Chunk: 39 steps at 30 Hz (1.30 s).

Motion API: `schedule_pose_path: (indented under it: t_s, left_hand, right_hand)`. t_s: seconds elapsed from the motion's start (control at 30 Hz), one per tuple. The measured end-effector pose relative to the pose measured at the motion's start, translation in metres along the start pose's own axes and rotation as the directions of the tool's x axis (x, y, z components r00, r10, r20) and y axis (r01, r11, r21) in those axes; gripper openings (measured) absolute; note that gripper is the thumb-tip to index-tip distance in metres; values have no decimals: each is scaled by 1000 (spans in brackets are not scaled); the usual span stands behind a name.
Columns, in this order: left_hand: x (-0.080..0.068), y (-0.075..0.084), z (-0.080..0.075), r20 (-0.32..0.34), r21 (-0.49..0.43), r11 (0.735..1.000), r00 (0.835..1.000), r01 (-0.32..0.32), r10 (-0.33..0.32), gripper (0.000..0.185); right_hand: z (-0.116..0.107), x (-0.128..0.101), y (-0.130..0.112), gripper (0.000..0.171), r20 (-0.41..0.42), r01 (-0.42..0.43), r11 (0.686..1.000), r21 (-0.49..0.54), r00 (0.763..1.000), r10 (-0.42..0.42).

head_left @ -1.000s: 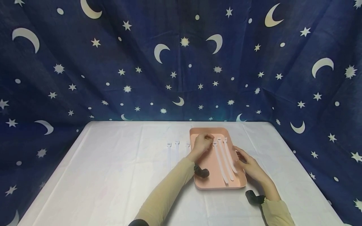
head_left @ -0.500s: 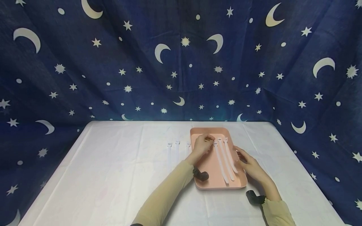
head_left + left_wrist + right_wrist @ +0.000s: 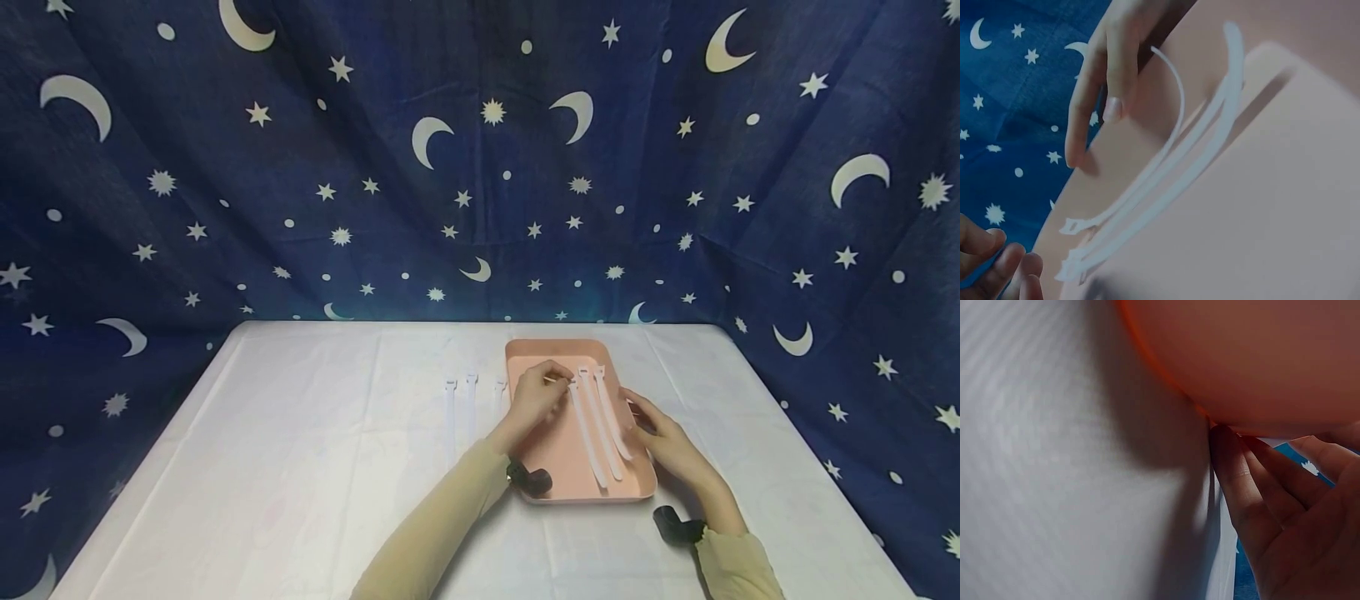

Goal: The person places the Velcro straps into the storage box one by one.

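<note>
While your right hand [image 3: 663, 440] braces the pink tray [image 3: 558, 442] with straight fingers, your left hand [image 3: 534, 393] pinches a white strap [image 3: 583, 425], steadied.

Tray [image 3: 558, 450]: salmon pink, plain; reads deeper orange-pink in right wrist view. Ties in tray [image 3: 600, 425]: white, three strips. Ties on table [image 3: 459, 404]: white, faint against cloth. Tablecloth [image 3: 300, 467]: white, plain, greyish in shadow. Backdrop [image 3: 375, 167]: dark navy, printed with cream-white crescent moons, stars, dots, spiky suns. Sleeves [image 3: 442, 525]: beige-tan, plain. Wrist cameras [image 3: 529, 479]: black, one on each wrist.
</note>
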<state>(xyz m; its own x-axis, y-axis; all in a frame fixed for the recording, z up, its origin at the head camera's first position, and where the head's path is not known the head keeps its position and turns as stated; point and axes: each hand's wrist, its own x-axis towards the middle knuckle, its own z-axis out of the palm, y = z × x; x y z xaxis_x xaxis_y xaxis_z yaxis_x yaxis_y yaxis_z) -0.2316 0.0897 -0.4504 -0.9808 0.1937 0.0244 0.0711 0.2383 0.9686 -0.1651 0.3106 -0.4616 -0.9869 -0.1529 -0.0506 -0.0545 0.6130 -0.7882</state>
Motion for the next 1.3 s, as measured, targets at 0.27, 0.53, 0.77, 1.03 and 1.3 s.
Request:
schedule_pose_path:
  t_s: [0.27, 0.53, 0.77, 1.03, 1.3]
  left_hand:
    - [-11, 6, -9, 41, 21, 998, 998, -58, 57, 14]
    - [-25, 9, -22, 51, 19, 995, 994, -95, 94, 15]
    - [-38, 8, -34, 59, 3, 989, 987, -149, 148, 16]
    - [-48, 8, -47, 32, 27, 989, 989, -144, 143, 17]
    - [-53, 1, -59, 22, 30, 993, 993, -117, 117, 17]
  right_hand:
    - [0, 0, -1, 62, 3, -4, 1000, 6, 1000, 4]
    - [2, 0, -1, 63, 6, -15, 1000, 5, 1000, 15]
    - [1, 0, 0, 62, 4, 2, 1000, 5, 1000, -2]
    - [1, -1, 1, 62, 12, 15, 1000, 20, 1000, -15]
    - [0, -1, 0, 61, 15, -2, 1000, 24, 1000, 1]
